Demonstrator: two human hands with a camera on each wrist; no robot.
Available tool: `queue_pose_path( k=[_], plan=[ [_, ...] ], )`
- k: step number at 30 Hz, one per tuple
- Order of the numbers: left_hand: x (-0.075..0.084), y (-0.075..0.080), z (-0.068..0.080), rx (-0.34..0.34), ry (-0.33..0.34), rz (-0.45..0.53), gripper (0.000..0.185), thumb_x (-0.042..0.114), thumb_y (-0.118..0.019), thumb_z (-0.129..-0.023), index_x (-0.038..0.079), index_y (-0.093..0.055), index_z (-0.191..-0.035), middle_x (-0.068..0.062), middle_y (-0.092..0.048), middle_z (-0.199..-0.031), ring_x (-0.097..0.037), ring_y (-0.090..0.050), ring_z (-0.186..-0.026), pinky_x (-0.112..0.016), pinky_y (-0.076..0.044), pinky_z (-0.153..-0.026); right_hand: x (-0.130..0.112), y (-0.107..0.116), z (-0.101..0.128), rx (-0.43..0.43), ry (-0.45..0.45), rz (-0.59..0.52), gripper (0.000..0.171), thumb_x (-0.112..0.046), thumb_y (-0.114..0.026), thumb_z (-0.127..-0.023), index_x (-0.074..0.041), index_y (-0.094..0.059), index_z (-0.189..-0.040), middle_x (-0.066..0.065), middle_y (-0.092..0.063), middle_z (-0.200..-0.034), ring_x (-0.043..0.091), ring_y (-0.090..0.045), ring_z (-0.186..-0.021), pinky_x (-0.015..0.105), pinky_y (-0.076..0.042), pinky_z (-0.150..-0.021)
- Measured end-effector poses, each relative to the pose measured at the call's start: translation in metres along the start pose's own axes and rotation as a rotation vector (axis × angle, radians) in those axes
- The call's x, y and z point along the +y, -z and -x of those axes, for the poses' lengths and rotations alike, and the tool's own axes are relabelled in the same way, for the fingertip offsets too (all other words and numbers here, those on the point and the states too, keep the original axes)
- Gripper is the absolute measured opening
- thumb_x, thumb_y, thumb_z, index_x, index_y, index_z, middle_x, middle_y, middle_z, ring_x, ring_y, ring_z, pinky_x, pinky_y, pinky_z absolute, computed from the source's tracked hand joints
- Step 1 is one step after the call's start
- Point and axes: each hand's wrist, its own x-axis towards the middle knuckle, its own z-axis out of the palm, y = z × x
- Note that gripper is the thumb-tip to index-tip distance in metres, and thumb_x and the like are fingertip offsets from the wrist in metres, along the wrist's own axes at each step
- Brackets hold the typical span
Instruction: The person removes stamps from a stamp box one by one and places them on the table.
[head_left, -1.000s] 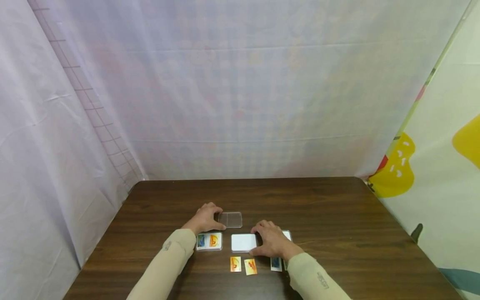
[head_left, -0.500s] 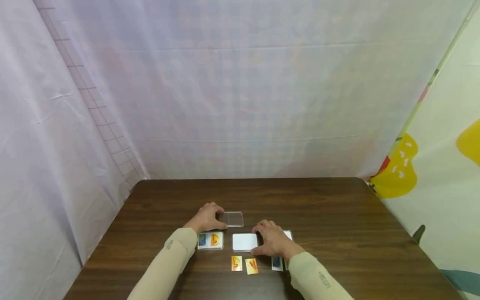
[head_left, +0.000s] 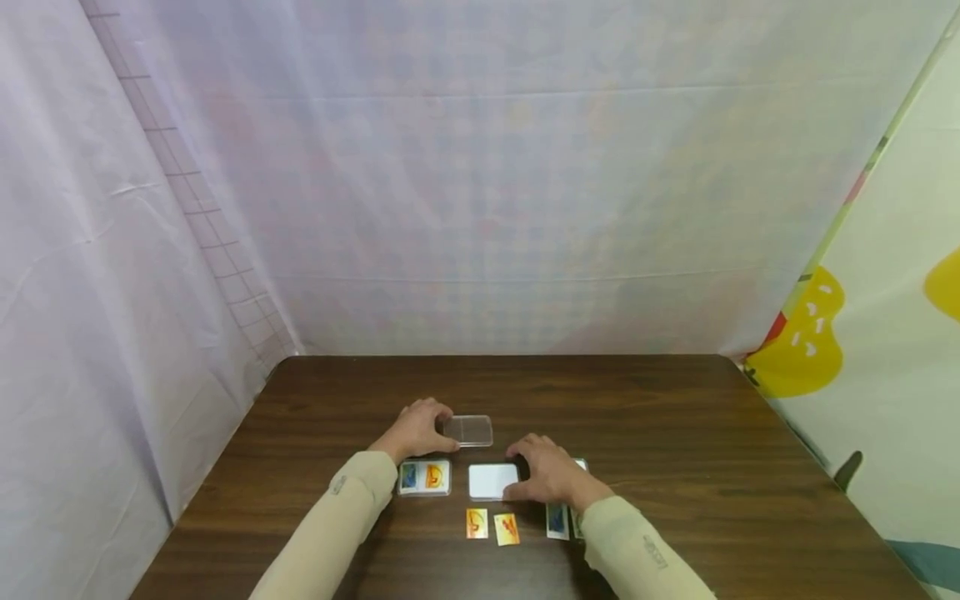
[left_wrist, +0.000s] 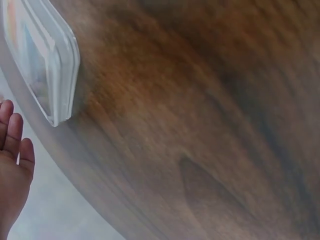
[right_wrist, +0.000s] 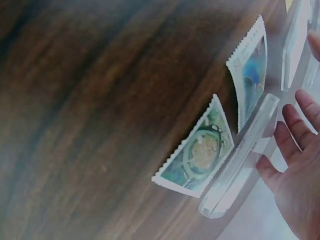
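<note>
My left hand [head_left: 417, 431] pinches the left end of a clear plastic lid [head_left: 476, 431], thumb at the near edge and fingers at the far edge. My right hand [head_left: 551, 472] spans the right end of a clear case with a white inside [head_left: 489, 482], thumb at its near corner. Left of that lies another case [head_left: 424, 477] with a blue and an orange stamp in it. The left wrist view catches a clear case [left_wrist: 62, 65] beyond the fingers. A third case [right_wrist: 240, 160] lies under my right hand, mostly hidden in the head view.
Two orange stamps [head_left: 477, 523] lie in front of the middle case. To their right are a blue stamp [right_wrist: 252, 70] and a green stamp [right_wrist: 200, 150], near the third case. The brown table [head_left: 637, 417] reaches back to white curtains [head_left: 487, 208].
The left hand and the clear lid have shifted slightly away from me. The right hand stays at the middle case. The head view has turned slightly.
</note>
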Motion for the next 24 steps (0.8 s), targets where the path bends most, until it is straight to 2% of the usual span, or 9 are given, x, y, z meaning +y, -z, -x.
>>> queue_pose_path(
  k=[10,18,24],
  plan=[
    [0.009,0.002,0.001,0.013,-0.049,0.001,0.058,0.04,-0.083,-0.075,0.006,-0.067,-0.12,-0.007,-0.062,-0.112,-0.028,-0.054,-0.11,-0.05,-0.037,-0.099,0.001,0.008,-0.001,0.076,0.001,-0.049,0.056,-0.033,-0.083,-0.078,-0.005,-0.063,-0.121,0.011,-0.059,-0.119,0.034,-0.054,-0.115,0.051,-0.044,-0.098],
    [0.019,0.003,0.005,0.016,-0.104,-0.019,0.056,0.041,-0.083,-0.073,0.007,-0.068,-0.116,-0.004,-0.063,-0.106,-0.026,-0.055,-0.104,-0.047,-0.038,-0.093,0.005,0.016,-0.003,0.108,-0.071,-0.101,0.063,-0.033,-0.084,-0.077,-0.005,-0.06,-0.128,0.012,-0.057,-0.127,0.033,-0.053,-0.121,0.051,-0.042,-0.101],
    [0.028,0.001,0.009,0.006,-0.116,-0.034,0.056,0.042,-0.083,-0.074,0.007,-0.068,-0.116,-0.003,-0.062,-0.106,-0.024,-0.055,-0.102,-0.046,-0.037,-0.093,0.006,0.024,-0.005,0.12,-0.076,-0.105,0.068,-0.034,-0.083,-0.079,-0.004,-0.057,-0.133,0.014,-0.055,-0.132,0.035,-0.051,-0.124,0.052,-0.04,-0.102]
  ],
)
